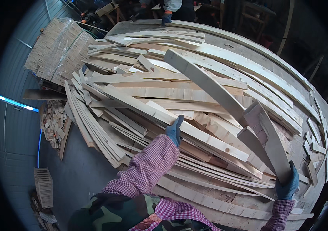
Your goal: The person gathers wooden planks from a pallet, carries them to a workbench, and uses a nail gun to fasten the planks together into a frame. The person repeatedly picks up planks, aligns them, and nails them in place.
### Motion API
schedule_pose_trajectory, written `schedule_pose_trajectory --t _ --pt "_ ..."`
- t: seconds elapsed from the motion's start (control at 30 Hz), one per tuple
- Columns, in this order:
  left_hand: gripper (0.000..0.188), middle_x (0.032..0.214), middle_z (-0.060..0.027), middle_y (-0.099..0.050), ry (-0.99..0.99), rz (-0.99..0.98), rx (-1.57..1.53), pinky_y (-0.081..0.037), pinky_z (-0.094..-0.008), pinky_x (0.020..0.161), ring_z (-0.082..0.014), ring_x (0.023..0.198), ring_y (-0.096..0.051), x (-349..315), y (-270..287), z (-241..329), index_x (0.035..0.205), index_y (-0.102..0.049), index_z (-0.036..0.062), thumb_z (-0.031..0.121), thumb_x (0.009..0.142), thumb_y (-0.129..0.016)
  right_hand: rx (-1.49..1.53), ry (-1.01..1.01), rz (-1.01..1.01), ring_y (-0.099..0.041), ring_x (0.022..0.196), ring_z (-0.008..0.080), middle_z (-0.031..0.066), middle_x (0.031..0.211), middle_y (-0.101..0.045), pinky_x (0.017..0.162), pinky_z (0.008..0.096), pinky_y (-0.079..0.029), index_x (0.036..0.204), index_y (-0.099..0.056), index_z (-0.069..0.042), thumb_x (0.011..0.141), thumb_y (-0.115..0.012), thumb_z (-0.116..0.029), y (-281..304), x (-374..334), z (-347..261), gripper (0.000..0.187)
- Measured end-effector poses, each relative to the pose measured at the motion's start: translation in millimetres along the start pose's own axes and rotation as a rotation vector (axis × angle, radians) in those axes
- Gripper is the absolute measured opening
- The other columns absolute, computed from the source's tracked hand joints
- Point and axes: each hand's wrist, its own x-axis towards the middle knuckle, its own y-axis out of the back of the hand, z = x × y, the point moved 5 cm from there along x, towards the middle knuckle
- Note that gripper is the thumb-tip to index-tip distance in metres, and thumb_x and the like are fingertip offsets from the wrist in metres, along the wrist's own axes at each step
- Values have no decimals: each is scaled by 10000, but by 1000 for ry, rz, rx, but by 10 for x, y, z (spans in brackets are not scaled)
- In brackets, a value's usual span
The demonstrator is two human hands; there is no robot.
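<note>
Gloved hands are both occupied: at the center of the frame, a long pale board point(206, 138) is grasped by the left hand point(174, 131), while at lower right the ends of fanned planks point(274, 146) are gripped by the right hand point(288, 183). Loose boards point(152, 92) are strewn beneath; at upper left, a film-wrapped stack point(56, 50) is seen.

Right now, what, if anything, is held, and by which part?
Right grip holds wooden boards by their near ends. Left grip touches a long plank midway; holding unclear.
</note>
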Motion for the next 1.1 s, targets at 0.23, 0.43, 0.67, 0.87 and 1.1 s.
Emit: schedule_pose_trajectory --t 0.23,0.43,0.67,0.87,1.1 --pt "726 1183 -123 -586 14 352 176 -420 -363 930 -248 1051 -556 560 146 -211 1187 -568 14 545 709 -693 41 173 -575 -542 988 337 163 1061 -558 859 414 -425 1286 -405 -93 614 -687 -113 -1952 1293 -211 729" --pt "723 1258 -105 -539 110 421 668 -401 -354 982 -246 1145 -517 458 104 -175 1243 -529 55 611 780 -541 -114 -111 -777 -433 1180 312 151 1257 -464 1021 410 -309 1366 -283 -119 601 -734 -112 -2385 1284 -236 888" --pt "781 1370 -87 -408 196 165 584 -361 -401 1014 -242 1259 -357 74 -3 221 1358 -362 143 618 773 -568 -173 -34 -256 -334 1276 312 123 1390 -357 1080 428 -227 1423 -214 -113 671 -677 -60 -1994 863 -508 885" --pt "975 1402 -225 -298 212 -381 103 -420 -444 989 -350 1214 -436 -459 339 269 1432 -144 101 539 741 -674 122 -71 70 -372 1257 322 143 1374 -395 1050 421 -276 1365 -340 -49 739 -631 -40 -961 -245 -455 691" --pt "510 1184 -191 -552 -33 -458 -2 -523 -439 847 -298 1066 -577 -608 1192 210 1278 -422 53 322 879 -590 545 -521 -19 -429 1222 260 164 1321 -440 1048 368 -306 1326 -369 -5 791 -584 30 -885 -2095 -461 578"
